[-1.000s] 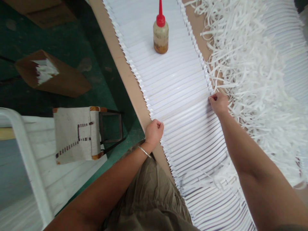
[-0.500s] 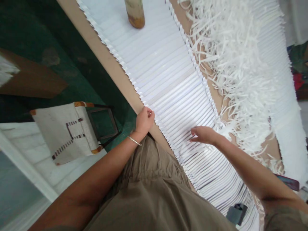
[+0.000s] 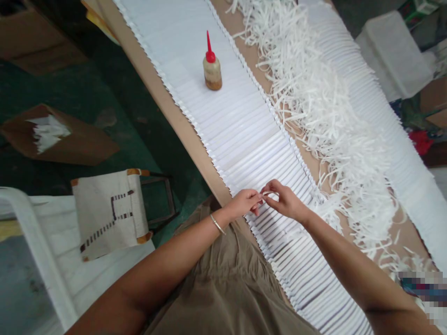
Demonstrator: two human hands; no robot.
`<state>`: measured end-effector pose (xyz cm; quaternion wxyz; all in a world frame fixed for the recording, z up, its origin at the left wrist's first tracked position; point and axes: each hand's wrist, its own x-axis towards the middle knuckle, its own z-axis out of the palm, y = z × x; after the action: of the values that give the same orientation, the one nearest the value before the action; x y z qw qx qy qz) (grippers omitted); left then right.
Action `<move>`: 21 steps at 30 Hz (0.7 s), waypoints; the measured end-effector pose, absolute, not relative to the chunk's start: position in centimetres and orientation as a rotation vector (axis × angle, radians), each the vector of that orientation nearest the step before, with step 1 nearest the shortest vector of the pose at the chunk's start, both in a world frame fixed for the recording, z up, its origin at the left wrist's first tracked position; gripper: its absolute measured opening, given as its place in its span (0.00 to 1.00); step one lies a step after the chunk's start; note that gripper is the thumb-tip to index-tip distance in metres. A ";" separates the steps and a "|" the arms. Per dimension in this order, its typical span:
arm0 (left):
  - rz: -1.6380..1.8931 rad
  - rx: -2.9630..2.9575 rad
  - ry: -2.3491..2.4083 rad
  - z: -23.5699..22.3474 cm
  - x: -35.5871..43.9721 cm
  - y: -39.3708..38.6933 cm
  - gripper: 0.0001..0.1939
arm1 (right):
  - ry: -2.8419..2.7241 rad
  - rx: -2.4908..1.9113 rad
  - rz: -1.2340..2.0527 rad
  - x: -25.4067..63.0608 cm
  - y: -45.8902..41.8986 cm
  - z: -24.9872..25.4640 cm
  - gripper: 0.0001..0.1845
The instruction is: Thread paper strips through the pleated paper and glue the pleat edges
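Observation:
A long row of overlapping white paper sheets (image 3: 240, 135) lies along the brown table (image 3: 174, 116). My left hand (image 3: 244, 203) and my right hand (image 3: 284, 201) meet over the near part of the row, fingertips pinched together on a thin white strip (image 3: 264, 195). A silver bangle (image 3: 217, 224) sits on my left wrist. A glue bottle (image 3: 212, 70) with a red nozzle stands upright on the sheets farther up.
A heap of loose white paper strips (image 3: 324, 116) covers the table to the right, with another row of white sheets (image 3: 384, 125) beyond. A woven stool (image 3: 108, 211) and an open brown box (image 3: 59, 135) stand on the green floor at left.
My hands were apart at the two edges of the sheet row. They have come together at its near middle and now pinch a strip. The view has shifted.

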<state>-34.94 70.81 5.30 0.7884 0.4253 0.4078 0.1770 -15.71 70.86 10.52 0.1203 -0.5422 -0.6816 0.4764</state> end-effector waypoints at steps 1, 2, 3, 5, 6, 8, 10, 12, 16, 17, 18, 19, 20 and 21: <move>0.384 0.943 0.886 5.6 -35.6 71.2 0.18 | -1.819 -1.539 1.541 -15.9 71.3 10.4 0.18; 0.382 0.989 0.901 5.9 -36.3 71.6 0.18 | -1.692 -1.516 1.666 -16.0 71.8 10.3 0.21; 0.375 1.038 0.924 6.1 -37.0 72.0 0.17 | -1.618 -1.519 1.767 -16.0 72.2 10.1 0.23; 0.366 1.097 0.972 6.3 -38.3 72.7 0.16 | -1.596 -1.571 1.910 -15.8 73.2 9.8 0.27; 0.370 1.101 0.996 6.3 -39.0 73.0 0.16 | -1.613 -1.602 1.948 -15.6 73.7 9.6 0.28; 0.394 1.086 1.040 5.9 -40.4 73.6 0.16 | -1.637 -1.665 1.949 -14.7 74.8 9.3 0.29; 0.430 1.067 1.096 5.1 -42.0 74.0 0.17 | -1.664 -1.756 1.848 -13.4 76.2 9.1 0.29; 0.456 1.050 1.160 4.1 -43.5 74.3 0.17 | -1.712 -1.851 1.708 -11.8 77.6 8.9 0.29; 0.485 1.005 1.266 2.2 -45.4 74.7 0.13 | -1.803 -1.901 1.525 -9.3 80.5 8.0 0.27; 0.493 0.995 1.283 1.8 -45.5 74.8 0.11 | -1.831 -1.903 1.494 -8.9 81.1 7.7 0.27; 0.499 0.987 1.299 1.6 -45.5 75.0 0.10 | -1.861 -1.915 1.453 -8.6 81.7 7.4 0.26; 0.503 0.984 1.315 1.4 -45.3 75.2 0.09 | -1.892 -1.939 1.398 -8.3 82.2 7.1 0.26; 0.505 0.986 1.336 1.3 -45.2 75.4 0.07 | -1.922 -1.969 1.333 -8.0 82.8 6.8 0.26; 0.505 0.997 1.364 1.2 -45.0 75.6 0.06 | -1.948 -2.000 1.265 -7.8 83.3 6.5 0.26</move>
<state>-44.99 75.61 1.25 0.6359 0.4363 0.5969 0.2212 -7.78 83.35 6.50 0.0382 -0.6521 -0.6350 0.4125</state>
